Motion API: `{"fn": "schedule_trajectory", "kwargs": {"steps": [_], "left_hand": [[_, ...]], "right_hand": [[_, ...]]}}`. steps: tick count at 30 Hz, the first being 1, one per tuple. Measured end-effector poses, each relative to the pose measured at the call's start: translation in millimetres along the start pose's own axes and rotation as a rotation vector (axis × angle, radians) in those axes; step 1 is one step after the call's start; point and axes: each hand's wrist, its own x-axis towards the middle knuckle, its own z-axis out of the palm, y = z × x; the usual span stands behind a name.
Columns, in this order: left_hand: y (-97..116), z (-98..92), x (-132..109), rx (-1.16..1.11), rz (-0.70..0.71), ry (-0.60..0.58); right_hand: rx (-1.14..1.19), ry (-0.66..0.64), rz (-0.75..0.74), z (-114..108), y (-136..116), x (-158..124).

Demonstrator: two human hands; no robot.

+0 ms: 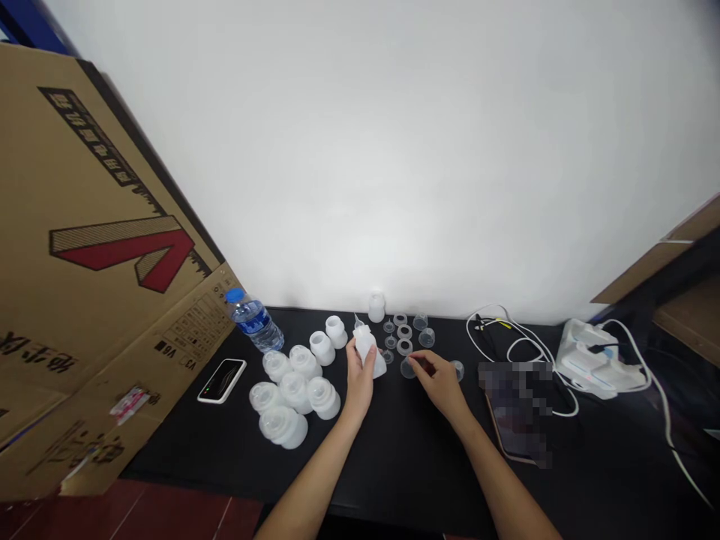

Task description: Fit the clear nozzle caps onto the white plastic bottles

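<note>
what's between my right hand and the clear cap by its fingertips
Nothing visible. The right hand has its fingertips right at the cap. The other caps lie farther back, and the left hand holds a white part off to its left.

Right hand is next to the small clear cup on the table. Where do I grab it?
Pinch the small clear cup across its rim, right hand coming from above: it looks low, round and flat on the table, so its side probably offers fingers little hold.
</note>
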Motion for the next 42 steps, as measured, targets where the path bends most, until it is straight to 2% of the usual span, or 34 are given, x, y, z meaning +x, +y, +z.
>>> {"fn": "schedule_trajectory", "kwargs": {"steps": [6,10,15,20,22,25,28,34,37,42], "left_hand": [[4,0.8,-6,0.008,0.003,-0.058],[10,0.8,-8,0.027,0.029,-0.077],[13,1.2,-5,0.157,0.085,-0.091],[9,1.0,-4,0.137,0.071,-0.1],[7,0.9,-4,0.111,0.073,-0.121],[7,1.4,-5,0.096,0.071,-0.165],[10,3.3,-7,0.088,0.03,-0.248],[12,5.5,-12,0.034,-0.056,-0.39],[10,4.9,-12,0.041,-0.082,-0.416],[10,4.4,-12,0.065,-0.065,-0.426]], "right_hand": [[0.016,0.033,-0.007,-1,3,2],[-0.018,-0.089,0.02,2,10,2],[0.007,-0.267,0.026,4,4,-4],[0.057,-0.305,0.018,4,-2,-6],[0.099,-0.274,0.027,4,-3,-5],[0.168,-0.162,0.065,2,-1,0],[0.263,-0.053,0.158,-1,2,7],[0.605,0.117,0.333,-10,-2,11],[0.755,0.162,0.353,-12,-7,11],[0.783,0.265,0.334,-13,-6,12]]}}
